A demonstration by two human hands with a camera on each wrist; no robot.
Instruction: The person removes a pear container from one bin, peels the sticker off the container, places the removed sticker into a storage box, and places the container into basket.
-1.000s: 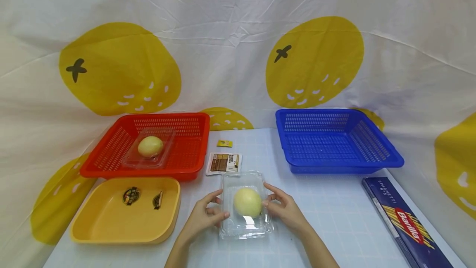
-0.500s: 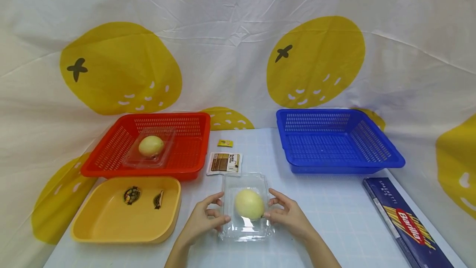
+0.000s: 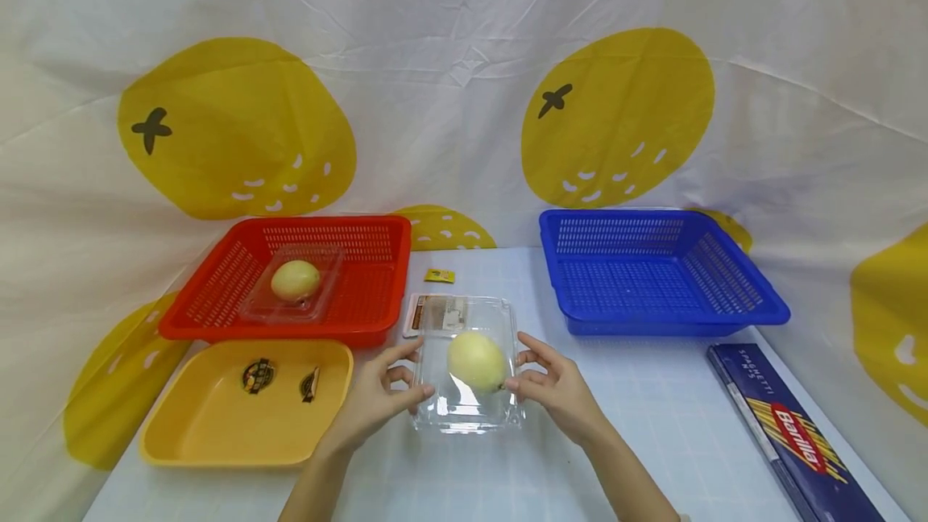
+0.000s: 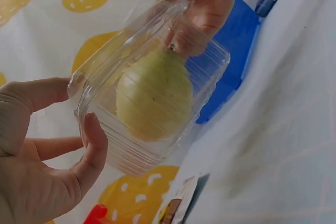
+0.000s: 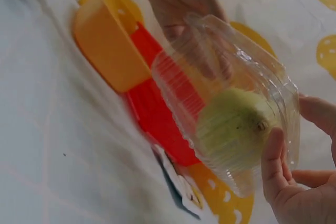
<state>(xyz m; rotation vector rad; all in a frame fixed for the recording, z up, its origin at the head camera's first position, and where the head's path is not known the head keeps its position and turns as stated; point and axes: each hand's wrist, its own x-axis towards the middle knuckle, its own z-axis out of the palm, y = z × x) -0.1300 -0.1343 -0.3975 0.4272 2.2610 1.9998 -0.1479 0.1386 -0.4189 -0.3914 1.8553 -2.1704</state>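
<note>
A clear plastic clamshell box (image 3: 464, 409), closed over a pale yellow-green, pear-like fruit (image 3: 476, 361), is held up above the table. My left hand (image 3: 380, 389) grips its left edge between thumb and fingers. On the opposite edge, my right hand (image 3: 554, 389) pinches the box the same way. Through the ribbed plastic the fruit (image 4: 155, 95) shows a short stem in the left wrist view. Behind the box, a small printed packet (image 3: 415, 314) is partly covered by it in the head view.
A red basket (image 3: 373, 296) at the back left holds another boxed fruit (image 3: 295, 280). Before it stands a yellow tray (image 3: 232, 425). A blue basket (image 3: 652, 288) stands back right, near a Barilla spaghetti box (image 3: 793, 433). A tiny yellow sachet (image 3: 439, 275) lies at the back centre.
Both hands have raised the clamshell box and moved it away from me and slightly left, so it now overlaps the printed packet.
</note>
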